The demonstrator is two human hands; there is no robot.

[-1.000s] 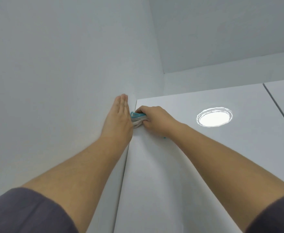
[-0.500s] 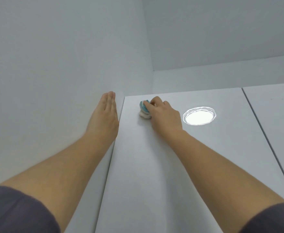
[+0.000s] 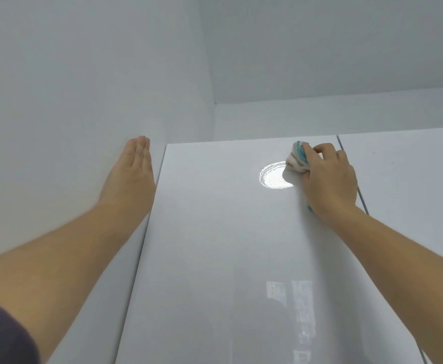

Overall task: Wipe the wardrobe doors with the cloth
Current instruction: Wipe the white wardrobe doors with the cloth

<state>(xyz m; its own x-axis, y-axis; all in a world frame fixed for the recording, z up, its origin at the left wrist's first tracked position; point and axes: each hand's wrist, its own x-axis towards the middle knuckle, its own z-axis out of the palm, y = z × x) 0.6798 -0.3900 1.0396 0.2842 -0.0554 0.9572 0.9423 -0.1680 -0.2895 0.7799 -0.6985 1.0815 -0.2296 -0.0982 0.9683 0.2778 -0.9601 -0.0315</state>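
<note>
A glossy white wardrobe door (image 3: pixel 215 232) fills the middle of the view, seen from below. My right hand (image 3: pixel 330 179) presses a bunched white and teal cloth (image 3: pixel 297 160) against the door's top right corner, close to the seam with the neighbouring door (image 3: pixel 412 193). My left hand (image 3: pixel 133 169) lies flat on the white wall beside the door's left edge, fingers straight and together, holding nothing.
A white side wall (image 3: pixel 70 101) stands to the left and the ceiling (image 3: pixel 320 48) is above. A round ceiling-light reflection (image 3: pixel 272 177) shines on the door just left of the cloth. A dark seam (image 3: pixel 360 195) separates the two doors.
My right hand has slid the cloth along the top of the door from its left corner to its right corner. My left hand has stayed flat on the wall.
</note>
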